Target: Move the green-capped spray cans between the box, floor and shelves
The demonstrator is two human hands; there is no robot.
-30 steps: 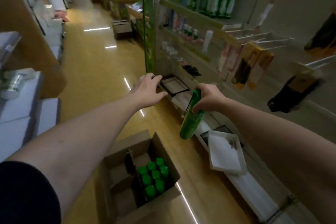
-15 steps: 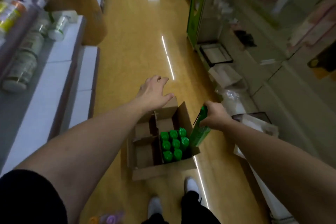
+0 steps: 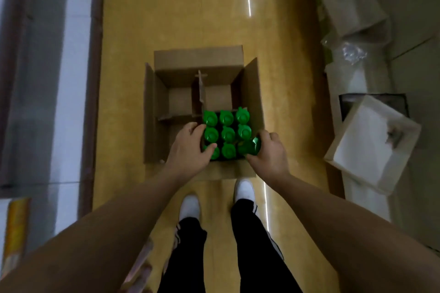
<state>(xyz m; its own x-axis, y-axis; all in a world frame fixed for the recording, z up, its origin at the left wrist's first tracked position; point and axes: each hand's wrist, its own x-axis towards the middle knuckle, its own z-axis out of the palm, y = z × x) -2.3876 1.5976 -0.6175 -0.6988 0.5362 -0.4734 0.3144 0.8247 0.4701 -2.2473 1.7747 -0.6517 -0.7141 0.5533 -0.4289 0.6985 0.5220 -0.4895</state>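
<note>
Green plastic bottles [image 3: 227, 134] in divided cardboard box [image 3: 198, 59] | nine slotted, other compartments unfilled | right hand [image 3: 269, 157] grips corner bottle [image 3: 251, 146] | left hand [image 3: 190, 150] curled on opposite-corner cap [image 3: 213, 151]

Dim aisle, soft picture, wide-angle bend.
I see weak overhead light, its thin white glare streaks on the floor [image 3: 181, 12] at 12 and 5 o'clock. The caps [image 3: 227, 134] are the brightest colour and slightly smeared. The shelf [image 3: 54, 78] at 9 o'clock blurs and bows; the arms stretch at 7 and 4 o'clock.
</note>
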